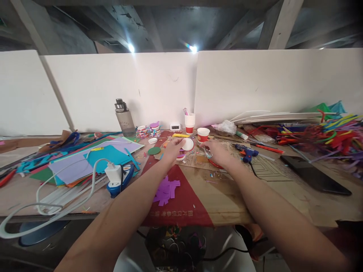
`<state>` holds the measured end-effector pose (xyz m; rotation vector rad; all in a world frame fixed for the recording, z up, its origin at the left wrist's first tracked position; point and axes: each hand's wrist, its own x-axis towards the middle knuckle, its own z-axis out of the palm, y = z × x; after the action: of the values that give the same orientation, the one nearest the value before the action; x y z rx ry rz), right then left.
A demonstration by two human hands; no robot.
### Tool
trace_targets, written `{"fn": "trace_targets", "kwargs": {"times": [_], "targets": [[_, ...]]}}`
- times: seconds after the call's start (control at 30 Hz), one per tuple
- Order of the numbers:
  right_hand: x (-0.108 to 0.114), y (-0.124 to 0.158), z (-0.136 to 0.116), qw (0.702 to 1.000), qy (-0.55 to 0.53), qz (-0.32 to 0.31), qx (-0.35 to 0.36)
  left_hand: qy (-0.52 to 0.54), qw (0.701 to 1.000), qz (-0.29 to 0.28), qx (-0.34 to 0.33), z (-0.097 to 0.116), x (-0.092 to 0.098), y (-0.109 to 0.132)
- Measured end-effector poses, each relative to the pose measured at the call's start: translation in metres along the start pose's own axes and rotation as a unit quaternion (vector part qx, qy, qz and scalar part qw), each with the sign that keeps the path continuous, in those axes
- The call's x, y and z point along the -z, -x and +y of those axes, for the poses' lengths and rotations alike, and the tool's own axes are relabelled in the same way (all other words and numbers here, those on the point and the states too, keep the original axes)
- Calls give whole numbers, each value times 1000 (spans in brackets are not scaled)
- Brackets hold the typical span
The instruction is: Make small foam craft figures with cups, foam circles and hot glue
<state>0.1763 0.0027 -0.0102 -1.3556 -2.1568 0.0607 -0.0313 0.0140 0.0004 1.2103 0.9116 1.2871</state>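
White disc (188,144) pinched in my left fingers (180,143).
My right fingers (206,144) meet a blurred item (208,154) near the red-and-white cup (203,135); grip cannot be determined.

Left hand (172,149) holds round white piece (188,144).

A bottle (126,121) and a clock (175,127) are set beyond the left hand (171,148), a charger (114,173) is seen to its left, and a phone (314,174) is laid right of the right hand (217,150).

The table (227,207) bears papers (68,166) — a bottle (125,122), too.
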Motion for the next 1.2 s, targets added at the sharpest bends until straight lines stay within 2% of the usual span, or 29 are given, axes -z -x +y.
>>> {"fn": "trace_targets", "kwargs": {"times": [0.17, 0.3, 0.43, 0.5, 0.6, 0.7, 0.83, 0.97, 1.2], "targets": [[-12, 0, -5, 998, 2, -52, 28, 14, 999, 14, 34, 1, -1, 0], [-13, 0, -10, 999, -31, 12, 32, 7, 999, 18, 45, 3, -2, 2], [-4, 1, -25, 991, -104, 80, 11, -19, 999, -5, 35, 3, -3, 5], [-1, 2, -33, 988, -127, 86, 11, -33, 999, -26, 29, 1, -5, 7], [0, 4, -41, 988, -135, 64, 33, -37, 998, -53, 26, -1, -8, 10], [2, 3, -43, 986, -150, 58, 49, 10, 997, -75, 35, 2, -13, 12], [6, 3, -43, 984, -151, 87, 29, 105, 983, -102, 113, 10, -16, 13], [9, 4, -45, 984, -134, 107, 55, 158, 966, -117, 166, 13, -15, 9], [13, 6, -48, 971, -156, 156, 87, 186, 968, -82, 150, 8, -18, 5]]}}
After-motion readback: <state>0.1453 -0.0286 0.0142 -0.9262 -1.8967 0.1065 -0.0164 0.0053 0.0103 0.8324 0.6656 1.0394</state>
